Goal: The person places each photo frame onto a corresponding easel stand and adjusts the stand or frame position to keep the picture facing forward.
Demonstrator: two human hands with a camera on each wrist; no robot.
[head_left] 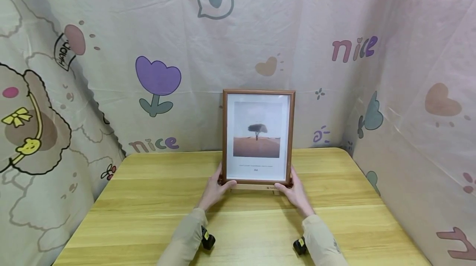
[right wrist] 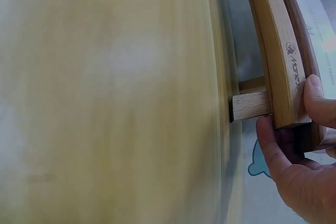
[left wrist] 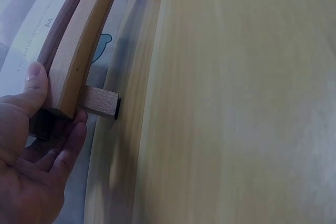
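A brown wooden picture frame (head_left: 292, 134) holds a print (head_left: 256, 134) of a lone tree on reddish ground. It stands upright on the pale wooden ledge (head_left: 253, 187) of a small easel stand. My left hand (head_left: 215, 188) grips the lower left corner, thumb in front and fingers curled behind and below. At the lower right corner, my right hand (head_left: 295, 191) holds on the same way. Both wrist views show a short stand leg, the left one (left wrist: 100, 100) and the right one (right wrist: 251, 105), close to the fingertips. The rest of the stand is hidden behind the frame.
The wooden table (head_left: 148, 200) has its far edge just behind the frame. A printed cloth (head_left: 260, 30) hangs behind and along both sides. A black device is strapped at each wrist, on the left (head_left: 208, 239) and on the right (head_left: 299, 246).
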